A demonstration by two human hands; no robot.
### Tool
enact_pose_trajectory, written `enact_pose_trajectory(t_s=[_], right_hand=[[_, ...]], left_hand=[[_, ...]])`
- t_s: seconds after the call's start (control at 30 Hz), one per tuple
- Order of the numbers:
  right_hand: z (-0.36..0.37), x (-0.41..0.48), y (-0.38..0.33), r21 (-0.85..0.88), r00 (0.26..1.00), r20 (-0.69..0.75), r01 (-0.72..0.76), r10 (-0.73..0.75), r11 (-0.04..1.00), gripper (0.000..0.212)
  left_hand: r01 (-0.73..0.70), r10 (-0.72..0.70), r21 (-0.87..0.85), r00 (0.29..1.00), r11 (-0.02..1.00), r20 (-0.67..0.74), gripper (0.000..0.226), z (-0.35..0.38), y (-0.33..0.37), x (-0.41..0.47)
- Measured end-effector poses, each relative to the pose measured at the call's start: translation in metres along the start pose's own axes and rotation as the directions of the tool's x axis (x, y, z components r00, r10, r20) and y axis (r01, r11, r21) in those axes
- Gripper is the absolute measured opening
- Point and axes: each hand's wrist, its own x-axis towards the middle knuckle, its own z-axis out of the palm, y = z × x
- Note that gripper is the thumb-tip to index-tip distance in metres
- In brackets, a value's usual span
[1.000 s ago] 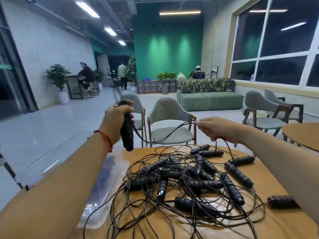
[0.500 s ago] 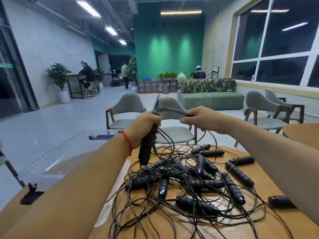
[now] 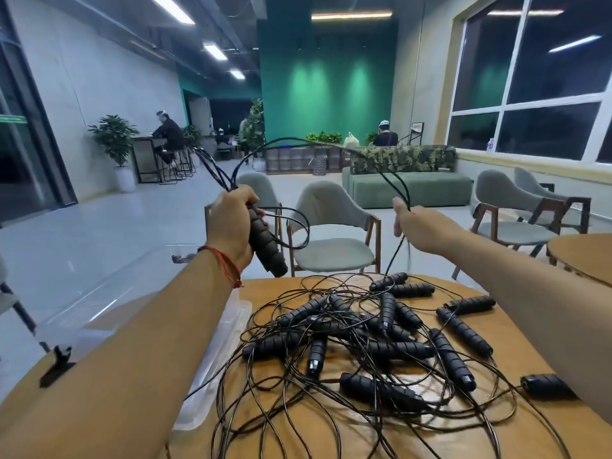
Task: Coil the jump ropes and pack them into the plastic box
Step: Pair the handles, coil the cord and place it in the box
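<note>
My left hand grips a black ribbed jump-rope handle together with a few loops of its thin black cord, held up over the far left of the table. The cord arcs across to my right hand, which has the cord running through its loosely curled fingers; how firmly it holds cannot be seen. Below lies a tangled pile of jump ropes with several black handles. A clear plastic box sits at the table's left, mostly hidden behind my left forearm.
The round wooden table carries the pile. One handle lies apart at the right edge. Grey chairs stand just beyond the table, a second round table at right. People sit far back in the room.
My hands have moved apart after meeting at centre. The left hand now holds added cord loops against the handle, and the right hand has drawn the cord out to the right.
</note>
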Motion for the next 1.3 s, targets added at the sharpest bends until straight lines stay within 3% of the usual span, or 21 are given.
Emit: enact_pose_trajectory(t_s=[0.07, 0.13, 0.27, 0.33, 0.4, 0.5, 0.6, 0.67, 0.73, 0.77, 0.83, 0.97, 1.07, 1.13, 1.23, 1.3], right_hand=[[-0.001, 0.01, -0.009, -0.007, 0.997, -0.073, -0.01, 0.009, 1.0, 0.086], [-0.002, 0.021, -0.02, 0.194, 0.997, -0.083, 0.009, 0.007, 0.981, 0.078], [0.002, 0.047, -0.043, 0.613, 0.997, -0.022, -0.049, 0.078, 0.789, 0.049], [0.012, 0.067, -0.049, 0.695, 0.994, -0.011, -0.073, 0.112, 0.715, 0.052], [0.022, 0.093, -0.054, 0.635, 0.988, -0.099, -0.031, 0.121, 0.772, 0.068], [0.035, 0.127, -0.059, 0.382, 0.976, -0.201, -0.004, 0.087, 0.924, 0.08], [0.052, 0.169, -0.06, 0.325, 0.991, -0.108, -0.041, 0.081, 0.945, 0.079], [0.065, 0.196, -0.06, 0.39, 0.995, -0.048, -0.061, 0.087, 0.919, 0.072], [0.079, 0.221, -0.058, 0.586, 0.987, -0.024, -0.113, 0.157, 0.802, 0.061], [0.089, 0.233, -0.055, 0.72, 0.98, 0.021, -0.152, 0.197, 0.677, 0.053], [0.106, 0.248, -0.048, 0.816, 0.972, 0.119, -0.212, 0.203, 0.537, 0.037], [0.145, 0.259, -0.025, 0.744, 0.967, 0.23, -0.247, 0.11, 0.62, 0.051], [0.167, 0.234, -0.021, 0.619, 0.928, 0.36, -0.314, 0.095, 0.72, 0.037], [0.182, 0.209, -0.023, 0.505, 0.882, 0.47, -0.296, 0.029, 0.811, 0.029], [0.199, 0.171, -0.032, 0.444, 0.799, 0.595, -0.238, -0.086, 0.864, 0.033], [0.203, 0.153, -0.039, 0.388, 0.821, 0.563, -0.157, -0.098, 0.908, 0.039]], left_hand=[[0.019, -0.019, -0.001, 0.999, 1.0, 0.041, 0.025, 0.007, -0.013, -0.002], [0.033, -0.032, -0.01, 0.998, 0.999, 0.057, 0.019, 0.016, -0.022, -0.003], [0.067, -0.065, -0.027, 0.997, 0.997, 0.052, 0.008, 0.03, -0.037, 0.006], [0.097, -0.095, -0.035, 0.995, 0.995, 0.044, 0.007, 0.035, -0.046, 0.016], [0.105, -0.104, -0.04, 0.994, 0.994, 0.028, 0.01, 0.039, -0.057, 0.034], [0.104, -0.105, -0.035, 0.994, 0.994, -0.011, 0.01, 0.045, -0.075, 0.057], [0.157, -0.157, -0.013, 0.986, 0.988, -0.05, 0.016, 0.054, -0.096, 0.086], [0.204, -0.204, -0.009, 0.975, 0.979, -0.089, 0.018, 0.058, -0.109, 0.105], [0.253, -0.253, -0.023, 0.96, 0.967, -0.119, 0.015, 0.062, -0.121, 0.123], [0.273, -0.274, -0.029, 0.954, 0.962, -0.124, 0.013, 0.063, -0.128, 0.135], [0.306, -0.31, -0.046, 0.942, 0.951, -0.127, 0.009, 0.064, -0.139, 0.151], [0.427, -0.446, -0.152, 0.886, 0.892, -0.129, 0.011, 0.06, -0.164, 0.168], [0.503, -0.524, -0.173, 0.845, 0.847, -0.109, 0.012, 0.052, -0.181, 0.162], [0.529, -0.543, -0.13, 0.831, 0.839, -0.122, 0.009, 0.047, -0.192, 0.158], [0.55, -0.549, -0.036, 0.823, 0.835, -0.147, 0.01, 0.043, -0.2, 0.151], [0.545, -0.537, 0.009, 0.829, 0.838, -0.159, 0.013, 0.041, -0.197, 0.145]])
